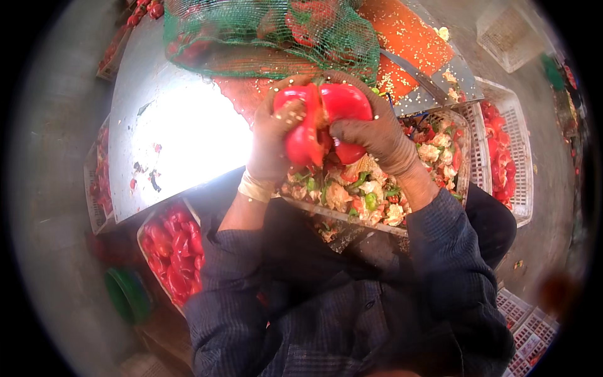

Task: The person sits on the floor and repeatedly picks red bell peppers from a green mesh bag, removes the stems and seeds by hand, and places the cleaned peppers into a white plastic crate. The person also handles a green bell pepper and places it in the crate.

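Observation:
A red bell pepper (pixel 347 101) is held up between my two hands, split open down the middle with its pale core and seeds showing in the gap. My left hand (pixel 273 136), in a thin, soiled glove, grips one side. On the other side, my right hand (pixel 384 134), also gloved, has its thumb pressed across the front. Seeds cling to the gloves. Below the pepper is a plastic crate (pixel 348 220) filled with pepper cores (pixel 337 195), seeds and green stems. A knife (pixel 417 75) lies on the seed-strewn orange sheet (pixel 400 28) to the right.
A green mesh bag (pixel 226 59) of red peppers rests across the metal table (pixel 141 89). Crates with cut red peppers stand at lower left (pixel 174 254) and right (pixel 500 151). A white crate (pixel 506 35) sits on the floor at upper right. A green bucket (pixel 125 294) is at lower left.

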Available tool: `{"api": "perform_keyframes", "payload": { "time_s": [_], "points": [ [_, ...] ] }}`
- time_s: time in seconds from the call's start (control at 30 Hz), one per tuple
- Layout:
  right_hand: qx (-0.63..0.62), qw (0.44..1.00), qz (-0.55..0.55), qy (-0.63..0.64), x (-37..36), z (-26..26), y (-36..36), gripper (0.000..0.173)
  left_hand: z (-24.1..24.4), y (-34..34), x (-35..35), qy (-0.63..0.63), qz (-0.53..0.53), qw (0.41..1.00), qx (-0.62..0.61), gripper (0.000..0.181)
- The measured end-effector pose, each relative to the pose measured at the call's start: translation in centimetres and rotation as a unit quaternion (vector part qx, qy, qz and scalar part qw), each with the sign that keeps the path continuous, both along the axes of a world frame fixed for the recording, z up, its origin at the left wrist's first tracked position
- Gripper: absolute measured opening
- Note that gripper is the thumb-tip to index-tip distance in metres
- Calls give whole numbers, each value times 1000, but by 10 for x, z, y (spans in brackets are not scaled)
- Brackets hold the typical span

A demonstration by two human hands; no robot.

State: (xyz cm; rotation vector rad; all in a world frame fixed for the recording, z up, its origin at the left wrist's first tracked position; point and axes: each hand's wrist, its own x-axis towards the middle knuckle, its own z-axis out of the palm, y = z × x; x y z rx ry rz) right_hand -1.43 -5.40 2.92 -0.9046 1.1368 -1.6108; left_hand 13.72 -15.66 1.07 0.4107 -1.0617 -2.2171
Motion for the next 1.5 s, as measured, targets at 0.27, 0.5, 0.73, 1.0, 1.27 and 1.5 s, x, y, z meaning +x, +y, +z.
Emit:
{"api": "perform_keyframes", "payload": {
  "time_s": [0.27, 0.5, 0.73, 1.0, 1.27, 1.5],
  "points": [
    [34, 979, 31, -199, -16, -12, -5, 55, -27, -26, 7, 52, 39, 996, 54, 57],
    [70, 997, -44, -7, -27, -24, -16, 58, 9, -19, -8, -197, 124, 915, -330, 59],
    [45, 991, -48, -114, -26, -42, -16, 47, -19, -34, -17, -307, 103, 748, -580, 42],
    [22, 986, -62, -154, -19, -44, -10, 45, -27, -35, -28, -364, 137, 727, -567, 28],
    [-42, 984, -12, -174, -32, -15, 16, 59, -26, -41, -35, -359, 326, 544, -685, 35],
    [-5, 979, 17, -204, -25, -32, 14, 57, 13, 16, -39, -222, 148, 679, -684, 47]
  ]
}}
